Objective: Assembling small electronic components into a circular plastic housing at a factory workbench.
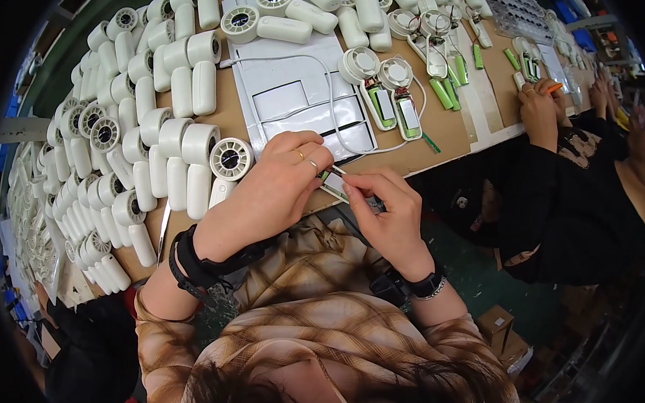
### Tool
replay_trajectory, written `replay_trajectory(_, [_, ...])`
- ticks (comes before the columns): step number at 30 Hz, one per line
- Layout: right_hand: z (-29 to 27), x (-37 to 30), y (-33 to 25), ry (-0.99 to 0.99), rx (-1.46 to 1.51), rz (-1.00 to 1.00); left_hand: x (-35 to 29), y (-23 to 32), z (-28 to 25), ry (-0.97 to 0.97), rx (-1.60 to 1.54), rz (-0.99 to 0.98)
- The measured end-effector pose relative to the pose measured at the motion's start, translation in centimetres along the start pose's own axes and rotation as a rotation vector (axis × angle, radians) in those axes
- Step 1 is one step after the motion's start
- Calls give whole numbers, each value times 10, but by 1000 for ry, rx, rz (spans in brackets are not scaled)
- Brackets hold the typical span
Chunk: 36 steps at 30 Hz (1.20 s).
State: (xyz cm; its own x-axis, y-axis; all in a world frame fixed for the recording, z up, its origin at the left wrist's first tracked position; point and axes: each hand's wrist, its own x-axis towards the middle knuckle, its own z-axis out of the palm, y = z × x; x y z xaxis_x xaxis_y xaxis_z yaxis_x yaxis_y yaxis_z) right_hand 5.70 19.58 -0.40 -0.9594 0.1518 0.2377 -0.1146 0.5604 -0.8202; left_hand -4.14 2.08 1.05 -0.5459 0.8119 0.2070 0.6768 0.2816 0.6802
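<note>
Both my hands are together at the table's front edge, over an opened handheld fan (334,182) with a green battery and a pale label in its handle. My left hand (287,178) is curled over one end of it and hides most of that end. My right hand (389,212) pinches at its other end with thumb and fingers. Beside my left wrist is a white fan with a dark hub (231,159). Beyond my hands, two opened fans (386,106) lie with their batteries and boards showing.
Rows of white assembled fans (169,135) crowd the table's left side. A white panel (271,60) with a white cable (332,92) lies ahead. Loose green batteries (441,92) are to its right. A co-worker's hands (542,111) work at the right.
</note>
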Motion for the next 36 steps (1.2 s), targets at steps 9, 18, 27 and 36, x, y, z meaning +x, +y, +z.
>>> replay_trajectory(9, [4, -5, 3, 35, -98, -143, 1, 1, 0, 10, 3, -4])
replay_trajectory(18, [7, -3, 13, 40, -139, -255, -2, -2, 4, 28, 46, 55])
replay_trajectory(27, [8, -6, 16, 83, -102, -252, -10, -11, -4, -50, 163, 184])
replay_trajectory(36, [7, -9, 22, 72, -47, -233, -13, -10, -5, -91, 217, 168])
